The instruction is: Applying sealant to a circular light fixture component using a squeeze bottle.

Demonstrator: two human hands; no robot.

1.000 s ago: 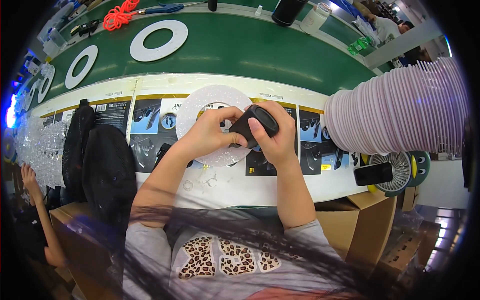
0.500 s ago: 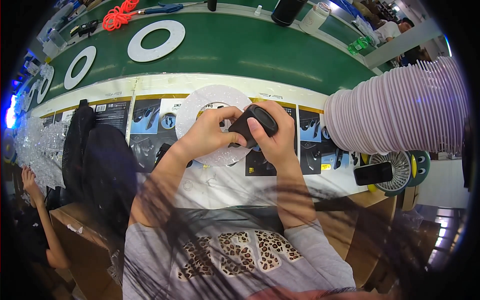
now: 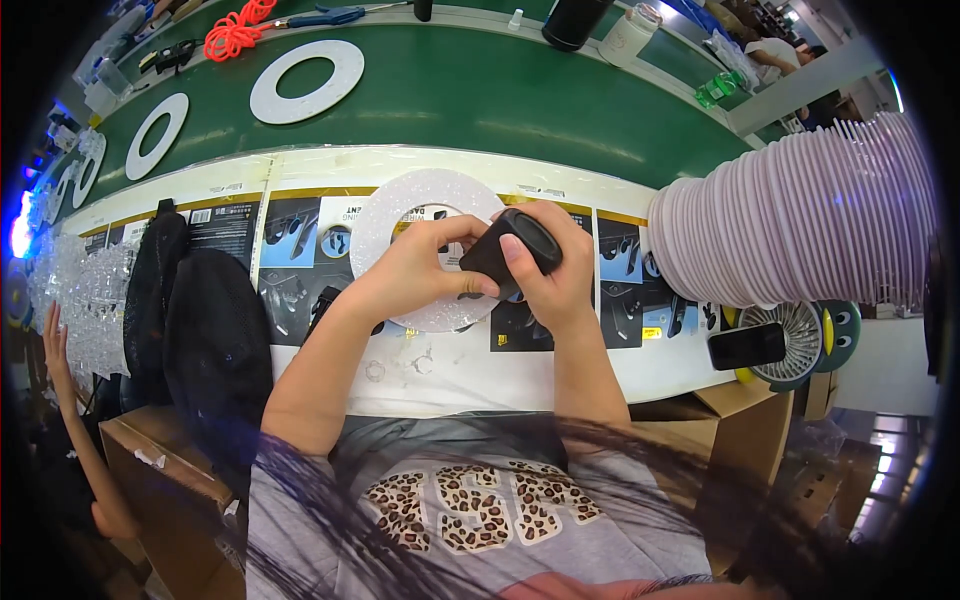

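Both hands up over bench edge. Right hand wrapped tight round black oval gadget, left hand pinching its near end, just above white sparkly ring. Pink plate stack well off to right.

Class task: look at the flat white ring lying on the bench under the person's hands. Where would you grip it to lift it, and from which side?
Probably grip the white ring at its bare far-left rim, coming from the left. It lies flat, so pinch across the band through the centre hole. The left hand and right hand, holding a black device, cover its near side.
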